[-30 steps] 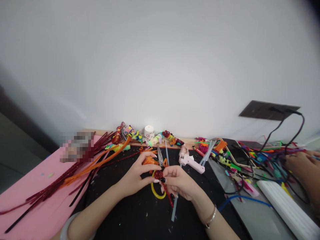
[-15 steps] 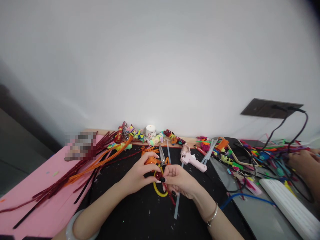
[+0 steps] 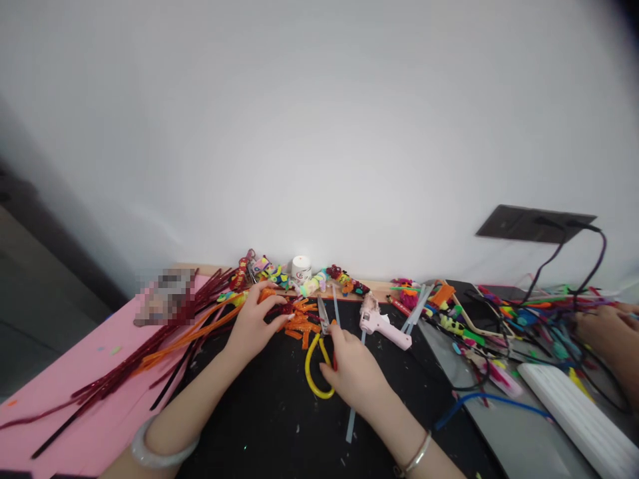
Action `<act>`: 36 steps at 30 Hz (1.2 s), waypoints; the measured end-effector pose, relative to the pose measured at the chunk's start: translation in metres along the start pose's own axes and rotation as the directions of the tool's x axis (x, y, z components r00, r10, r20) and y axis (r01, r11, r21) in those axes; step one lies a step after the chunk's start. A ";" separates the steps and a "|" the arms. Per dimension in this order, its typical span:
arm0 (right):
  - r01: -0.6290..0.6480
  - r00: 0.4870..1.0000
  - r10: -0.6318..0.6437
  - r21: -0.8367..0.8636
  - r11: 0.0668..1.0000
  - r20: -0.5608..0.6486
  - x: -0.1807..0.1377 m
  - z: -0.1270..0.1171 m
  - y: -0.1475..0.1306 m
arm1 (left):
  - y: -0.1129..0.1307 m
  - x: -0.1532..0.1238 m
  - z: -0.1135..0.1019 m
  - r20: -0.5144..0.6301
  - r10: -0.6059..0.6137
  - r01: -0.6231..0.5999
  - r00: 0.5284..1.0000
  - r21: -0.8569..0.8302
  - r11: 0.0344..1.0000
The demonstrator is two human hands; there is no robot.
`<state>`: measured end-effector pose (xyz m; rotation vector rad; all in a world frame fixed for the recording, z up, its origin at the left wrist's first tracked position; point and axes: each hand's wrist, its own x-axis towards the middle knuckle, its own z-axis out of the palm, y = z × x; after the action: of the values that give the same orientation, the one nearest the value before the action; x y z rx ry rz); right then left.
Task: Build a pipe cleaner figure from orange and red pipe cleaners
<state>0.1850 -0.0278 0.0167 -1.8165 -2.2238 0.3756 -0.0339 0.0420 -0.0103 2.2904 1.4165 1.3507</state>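
My left hand (image 3: 257, 322) is at the back of the black mat, its thumb and fingers apart. A dark red tinsel piece (image 3: 286, 308) shows by its fingertips; I cannot tell whether they touch it. Just right of it are several cut orange pipe cleaner pieces (image 3: 302, 323). My right hand (image 3: 354, 369) is closed over one handle of the scissors (image 3: 314, 386). Their yellow handle loop lies toward me and the metal blades point to the wall. A bit of red shows beside the right fingers, partly hidden.
Right of the scissors lies a pale pink glue gun (image 3: 384, 329). Long dark red and orange pipe cleaners (image 3: 164, 346) cross the pink board at left. A white cup (image 3: 301, 267) stands by the wall. At right are a white power strip (image 3: 574, 412), cables and another person's hand (image 3: 602, 326).
My hands have parted from a small dark red piece they held together. The left has moved back and left toward the orange pieces; the right has come down onto the scissors.
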 end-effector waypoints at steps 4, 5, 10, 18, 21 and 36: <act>-0.078 0.996 0.088 -0.247 0.966 0.031 -0.002 0.002 -0.019 | -0.011 0.001 -0.001 0.006 -0.048 0.047 0.999 0.104 0.994; -0.107 0.992 0.120 -0.267 0.958 0.031 -0.001 0.003 -0.022 | -0.013 0.001 -0.001 0.012 -0.055 0.053 0.998 0.133 0.990; -0.191 0.976 0.211 -0.250 0.949 0.058 0.005 -0.004 -0.016 | -0.009 0.001 -0.008 0.085 -0.074 0.049 0.994 0.266 0.963; -0.148 0.987 0.158 -0.227 0.963 0.028 0.002 -0.003 -0.011 | 0.011 0.006 -0.022 0.168 -0.132 0.036 0.977 0.480 0.877; -0.153 0.987 0.161 -0.253 0.955 0.012 0.002 0.001 -0.015 | 0.018 0.005 -0.023 0.181 -0.182 0.061 0.966 0.528 0.847; -0.263 0.962 0.258 0.056 0.963 0.093 0.005 -0.006 0.005 | 0.021 -0.001 0.005 0.216 -0.288 0.349 0.933 -0.357 0.866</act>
<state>0.1905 -0.0219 0.0203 -2.0977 -1.9976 0.5811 -0.0164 0.0314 -0.0028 1.7710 1.2683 1.1922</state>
